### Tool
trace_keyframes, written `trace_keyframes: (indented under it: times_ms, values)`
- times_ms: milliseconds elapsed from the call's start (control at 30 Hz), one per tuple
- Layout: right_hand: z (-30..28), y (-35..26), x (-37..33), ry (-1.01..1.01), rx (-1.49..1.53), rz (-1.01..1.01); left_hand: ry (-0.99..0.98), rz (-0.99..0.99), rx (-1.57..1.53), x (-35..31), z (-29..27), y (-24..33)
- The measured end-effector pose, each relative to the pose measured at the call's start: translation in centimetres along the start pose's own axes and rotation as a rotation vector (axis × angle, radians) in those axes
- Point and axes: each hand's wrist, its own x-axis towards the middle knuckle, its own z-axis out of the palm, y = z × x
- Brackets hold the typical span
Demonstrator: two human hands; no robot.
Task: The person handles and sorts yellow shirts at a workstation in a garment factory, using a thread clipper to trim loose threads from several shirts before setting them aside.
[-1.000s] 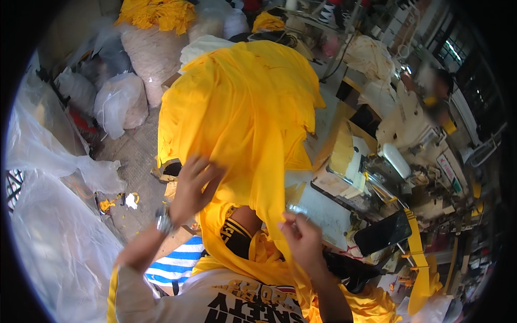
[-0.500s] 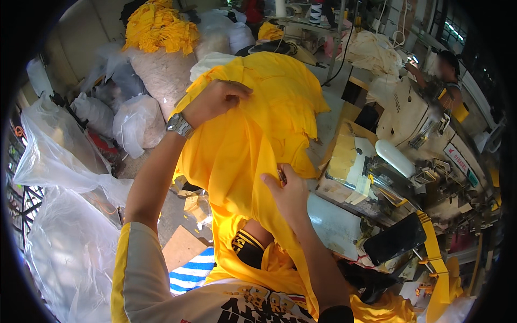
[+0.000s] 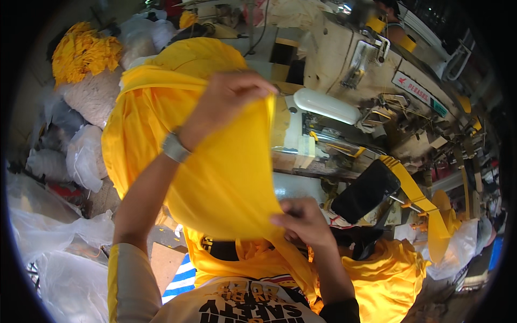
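Note:
A yellow fabric piece is stretched between my two hands, its right edge running nearly straight from one to the other. My left hand, with a metal watch at the wrist, pinches the upper corner. Lower down, my right hand grips the near corner between thumb and fingers. Behind it rises a large heap of yellow fabric. More yellow cloth lies across my lap. Just right of the stretched edge stands an industrial sewing machine with a white rounded part.
A dark phone is mounted at the machine's near side, beside a yellow strip leading to a roll. Yellow fabric hangs at lower right. Plastic bags and a sack topped with yellow cloth stand left. Another person sits beyond.
My left hand has lifted the fabric and swung right toward the machine, pulling it taut. My right hand has moved lower. The view has turned to the right.

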Motion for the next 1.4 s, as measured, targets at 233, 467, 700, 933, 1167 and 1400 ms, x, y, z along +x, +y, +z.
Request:
trace_keyframes:
  times_ms: [233, 467, 700, 933, 1167, 1400]
  values:
    - [-1.7, 3.1, -6.8, 0.329, 0.104, 0.112, -0.011, 0.338, 0.446, -1.4, 8.3, 0.4]
    - [-1.9, 3.0, -7.6, 0.278, 0.123, 0.017, -0.120, 0.169, 0.593, -5.7, 9.8, 2.9]
    - [-2.6, 2.3, -7.1, 0.368, 0.171, 0.032, -0.141, 0.228, 0.776, -3.7, 10.0, 2.6]
    - [-2.9, 2.2, -5.5, 0.410, 0.064, -0.014, -0.044, 0.073, 0.415, -3.6, 7.9, 1.6]
    - [-3.0, 2.9, -3.3, 0.425, 0.045, -0.104, 0.216, 0.136, 0.612, -19.9, 5.9, 0.7]
    - [-3.1, 2.9, -1.2, 0.413, 0.131, -0.141, 0.333, -0.188, 0.679, -24.1, 5.1, -1.1]
